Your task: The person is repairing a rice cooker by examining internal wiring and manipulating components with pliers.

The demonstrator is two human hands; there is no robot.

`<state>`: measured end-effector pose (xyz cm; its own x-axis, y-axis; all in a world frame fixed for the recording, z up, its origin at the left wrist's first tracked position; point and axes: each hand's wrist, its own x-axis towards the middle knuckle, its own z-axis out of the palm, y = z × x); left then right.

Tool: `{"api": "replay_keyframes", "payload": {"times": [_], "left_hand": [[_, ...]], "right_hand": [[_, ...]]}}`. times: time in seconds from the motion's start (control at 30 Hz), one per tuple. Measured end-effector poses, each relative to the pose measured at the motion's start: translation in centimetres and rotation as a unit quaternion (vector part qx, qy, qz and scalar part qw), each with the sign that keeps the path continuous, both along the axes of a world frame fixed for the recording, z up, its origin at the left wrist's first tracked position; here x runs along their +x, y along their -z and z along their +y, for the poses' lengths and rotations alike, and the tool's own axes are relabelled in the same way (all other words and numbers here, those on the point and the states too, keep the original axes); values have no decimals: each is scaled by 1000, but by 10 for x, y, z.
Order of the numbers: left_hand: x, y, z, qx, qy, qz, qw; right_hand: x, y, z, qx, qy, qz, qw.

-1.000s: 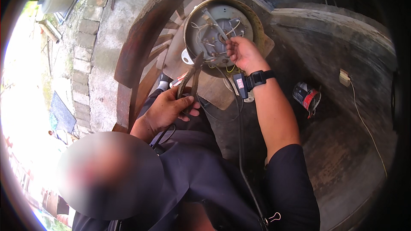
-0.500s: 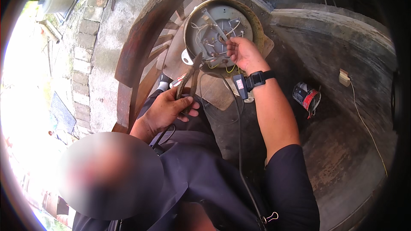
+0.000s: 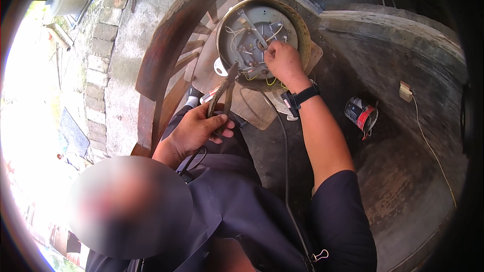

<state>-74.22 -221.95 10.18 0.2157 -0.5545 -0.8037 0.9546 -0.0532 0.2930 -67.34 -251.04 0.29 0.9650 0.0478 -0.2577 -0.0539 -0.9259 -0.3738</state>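
Head view: looking down on a round appliance, open side up, resting on a wooden board beyond both hands.
Left hand: wrapped around the handles of dark pliers, with tips pointing up at the near rim of the appliance.
Right hand: reaching over the appliance's right side, fingers bunched near the lower end of a grey strip; cannot tell, at this size and with the knuckles in front, whether pinching it or anything else.
Done, judging by the look: interior laid bare, with white wires and yellow wires exposed among small metal fittings.
Left, judging by the look: closing up not yet done; no cover seen over the wiring.
In the way: right hand hiding part of the grey plate; black cable hanging between the forearms.
Left surroundings: curved wooden frame close beside the appliance.
Right surroundings: red-and-black container on the floor, and wall box with pale cord farther right.
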Motion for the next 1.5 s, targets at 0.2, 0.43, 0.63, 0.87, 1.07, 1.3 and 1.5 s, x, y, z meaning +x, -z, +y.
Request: {"api": "replay_keyframes", "payload": {"times": [0.2, 0.43, 0.63, 0.87, 1.07, 1.3, 1.5], "left_hand": [[2, 2, 1, 24, 21, -33, 999], [12, -1, -14, 82, 91, -125, 985], [8, 4, -24, 105, 69, -154, 980], [7, 15, -32, 139, 76, -157, 975], [5, 19, -41, 127, 79, -152, 977], [2, 15, -39, 127, 64, -133, 981], [1, 17, -37, 116, 52, -126, 984]], "right_hand": [[-8, -23, -16, 40, 81, -1, 996], [-8, -18, -6, 102, 105, 23, 989], [-3, 0, 7, 91, 99, 13, 991], [-6, -19, 6, 124, 56, -98, 986], [-6, -15, 0, 153, 81, -75, 982], [-1, -25, 3, 416, 273, 189, 847], [-5, -13, -7, 391, 308, 165, 852]]}}
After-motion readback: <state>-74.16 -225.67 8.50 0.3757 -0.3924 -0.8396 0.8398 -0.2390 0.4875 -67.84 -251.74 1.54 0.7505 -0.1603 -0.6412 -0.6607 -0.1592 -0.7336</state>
